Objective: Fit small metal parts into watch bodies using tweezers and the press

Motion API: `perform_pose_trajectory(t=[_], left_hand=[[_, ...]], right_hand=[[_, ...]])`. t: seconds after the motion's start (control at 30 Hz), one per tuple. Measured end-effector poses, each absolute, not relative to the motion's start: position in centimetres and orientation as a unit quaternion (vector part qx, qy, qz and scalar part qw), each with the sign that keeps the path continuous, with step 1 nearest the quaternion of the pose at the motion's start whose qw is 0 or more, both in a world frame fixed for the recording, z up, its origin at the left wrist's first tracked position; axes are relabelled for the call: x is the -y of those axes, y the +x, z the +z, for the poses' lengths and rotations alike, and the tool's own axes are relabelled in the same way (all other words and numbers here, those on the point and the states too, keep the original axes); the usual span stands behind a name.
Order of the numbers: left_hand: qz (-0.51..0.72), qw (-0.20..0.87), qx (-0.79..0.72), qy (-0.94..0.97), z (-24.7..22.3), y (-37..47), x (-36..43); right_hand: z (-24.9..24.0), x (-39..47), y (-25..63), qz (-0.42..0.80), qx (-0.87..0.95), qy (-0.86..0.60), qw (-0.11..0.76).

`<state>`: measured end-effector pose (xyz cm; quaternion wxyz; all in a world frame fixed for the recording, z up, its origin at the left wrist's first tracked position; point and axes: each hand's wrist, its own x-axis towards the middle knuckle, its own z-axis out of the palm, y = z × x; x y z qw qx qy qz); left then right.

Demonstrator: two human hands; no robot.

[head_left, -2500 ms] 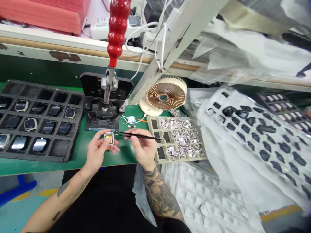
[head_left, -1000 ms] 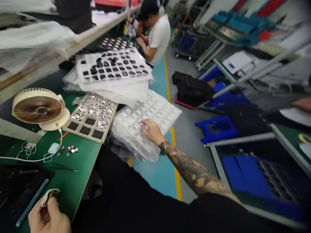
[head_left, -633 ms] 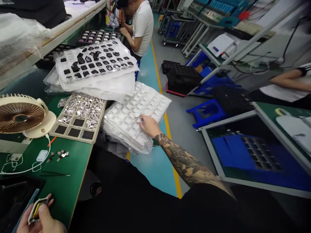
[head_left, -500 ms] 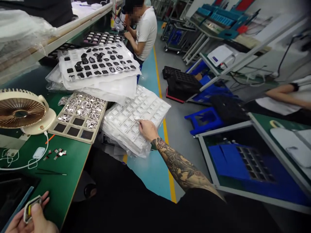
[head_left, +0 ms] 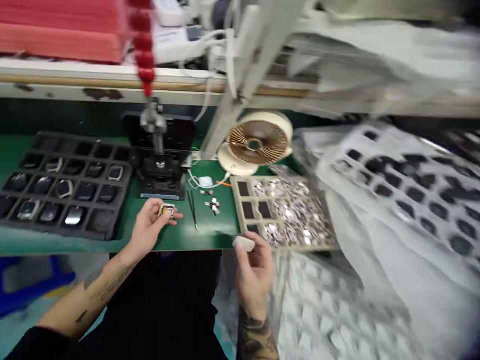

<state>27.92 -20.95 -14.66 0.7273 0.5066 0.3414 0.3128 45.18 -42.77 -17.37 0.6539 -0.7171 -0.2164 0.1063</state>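
Note:
My left hand [head_left: 148, 225] grips a watch case [head_left: 167, 212] with yellow and dark parts inside, over the green table [head_left: 170, 242]. Between thumb and fingers of my right hand [head_left: 257, 272] is a small white piece [head_left: 244, 243], held at the table's front edge. A pair of black tweezers [head_left: 192, 210] lies between the hands, beside several small red and silver parts [head_left: 213, 204]. Right of them, a beige divided tray [head_left: 235, 200] holds many small silver parts. The view is partly blurred by motion.
A black tray [head_left: 116, 212] of watch cases stands left. Behind my left hand is a black press-like fixture [head_left: 161, 170]. A fan [head_left: 258, 142] stands behind the beige tray. White sheets [head_left: 348, 200] with black pieces and wrapped trays [head_left: 318, 310] are at right.
The view has swung left to the bench. My right hand has left the stack of wrapped white trays and now holds a white piece at the table edge. My left hand still holds the watch case.

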Motion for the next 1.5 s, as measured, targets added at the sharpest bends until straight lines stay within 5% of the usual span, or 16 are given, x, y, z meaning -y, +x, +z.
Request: perform_pose_trajectory(t=[0.3, 0.53, 0.73, 1.03, 1.5], left_hand=[[0.347, 0.588, -0.389, 0.618, -15.3, 24.2, 20.3], [0.352, 0.708, -0.351, 0.501, -15.5, 24.4, 19.9], [0.330, 0.661, -0.382, 0.555, -16.5, 24.1, 19.1], [0.303, 0.763, -0.321, 0.472, -15.8, 24.5, 19.5], [0.330, 0.736, -0.316, 0.499, -15.5, 23.7, 19.5]], right_hand=[[-16.0, 31.0, 43.2, 0.211, 0.480, -0.636, 0.566], [-14.9, 28.6, 40.1, 0.263, 0.483, -0.575, 0.605], [-16.5, 29.1, 40.1, 0.249, 0.484, -0.569, 0.616], [-16.0, 28.8, 41.1, 0.123, 0.582, -0.593, 0.543], [-16.9, 28.2, 40.8, 0.224, 0.508, -0.609, 0.567]])
